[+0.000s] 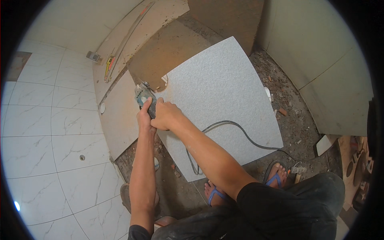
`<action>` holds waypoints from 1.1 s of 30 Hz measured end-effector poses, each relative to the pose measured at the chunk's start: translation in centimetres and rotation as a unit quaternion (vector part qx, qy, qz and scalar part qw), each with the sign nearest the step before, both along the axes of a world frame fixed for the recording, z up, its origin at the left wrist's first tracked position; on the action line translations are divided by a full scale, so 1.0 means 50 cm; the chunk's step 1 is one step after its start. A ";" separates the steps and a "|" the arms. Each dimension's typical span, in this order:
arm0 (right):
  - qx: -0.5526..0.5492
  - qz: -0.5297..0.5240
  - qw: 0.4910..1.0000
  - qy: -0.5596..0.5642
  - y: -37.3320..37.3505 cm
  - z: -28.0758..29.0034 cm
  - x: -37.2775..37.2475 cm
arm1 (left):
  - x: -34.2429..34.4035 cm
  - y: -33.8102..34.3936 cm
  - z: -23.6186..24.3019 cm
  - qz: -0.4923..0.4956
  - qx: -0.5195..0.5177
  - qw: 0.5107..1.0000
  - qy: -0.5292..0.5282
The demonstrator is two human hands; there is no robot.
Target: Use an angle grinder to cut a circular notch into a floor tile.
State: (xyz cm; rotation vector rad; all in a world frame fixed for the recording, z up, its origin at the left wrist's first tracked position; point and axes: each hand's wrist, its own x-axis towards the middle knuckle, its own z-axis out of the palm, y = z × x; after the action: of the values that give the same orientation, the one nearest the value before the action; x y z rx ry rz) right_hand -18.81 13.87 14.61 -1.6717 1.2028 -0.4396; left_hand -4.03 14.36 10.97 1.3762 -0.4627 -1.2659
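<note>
Ok so our left hand (143, 119) and right hand (167, 115) are clamped together on a long grey-and-teal angle grinder (142, 96), its axis pointing away from us, head by the notched left edge of a speckled pale-grey square slab (218, 94).

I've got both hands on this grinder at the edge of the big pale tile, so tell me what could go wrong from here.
The dark cord lies loose across the tile; it might snag as the grinder moves.

The left hand and right hand are bare and close to the grinder's head, so chips or a slip could cut them.

The feet wear open flip-flops beside the tile, so falling pieces might hurt them.
</note>
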 end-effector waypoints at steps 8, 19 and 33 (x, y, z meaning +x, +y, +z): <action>0.021 -0.006 1.000 -0.009 0.003 0.002 -0.003 | 0.017 -0.003 -0.015 -0.027 0.008 0.999 -0.021; 0.024 -0.009 1.000 0.002 0.008 0.002 -0.004 | -0.004 0.009 -0.001 -0.007 0.002 1.000 0.008; -0.001 -0.046 0.999 -0.002 0.014 0.023 -0.044 | -0.052 -0.010 0.027 -0.027 -0.014 0.998 -0.048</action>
State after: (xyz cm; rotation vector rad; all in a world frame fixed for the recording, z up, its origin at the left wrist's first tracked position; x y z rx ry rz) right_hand -21.02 14.55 15.75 -1.6206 1.2797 -0.5007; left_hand -6.63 13.87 12.30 1.4128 -0.5848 -1.2372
